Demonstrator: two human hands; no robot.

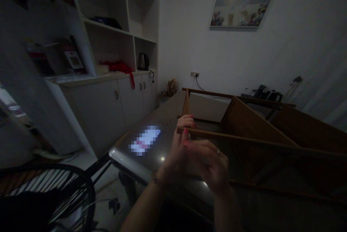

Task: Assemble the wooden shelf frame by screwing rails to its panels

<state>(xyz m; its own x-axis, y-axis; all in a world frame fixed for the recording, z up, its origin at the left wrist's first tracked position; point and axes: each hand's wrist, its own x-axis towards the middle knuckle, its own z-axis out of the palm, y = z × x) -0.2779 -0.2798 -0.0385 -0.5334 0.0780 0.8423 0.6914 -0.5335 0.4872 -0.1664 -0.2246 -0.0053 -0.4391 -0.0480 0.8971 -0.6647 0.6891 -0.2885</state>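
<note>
A brown wooden shelf unit (260, 120) lies on its side across the table (168, 111). My left hand (179, 145) is wrapped round the left end of its near rail (211, 134), fingers behind and thumb in front. Just below that rail end, my right hand (211, 161) is closed in a pinch, with a ring on one finger. A small, thin, light-coloured piece (189, 137) sticks up at its fingertips, against the rail. It looks metallic, but its exact kind is too small to make out.
A lit phone (145, 140), blurred out, lies left of my hands. A black round-backed chair (90, 192) stands at lower left. Behind are white cabinets (100, 112) with a kettle (143, 61) and red cloth (119, 66). Dark items (267, 94) sit behind the shelf unit.
</note>
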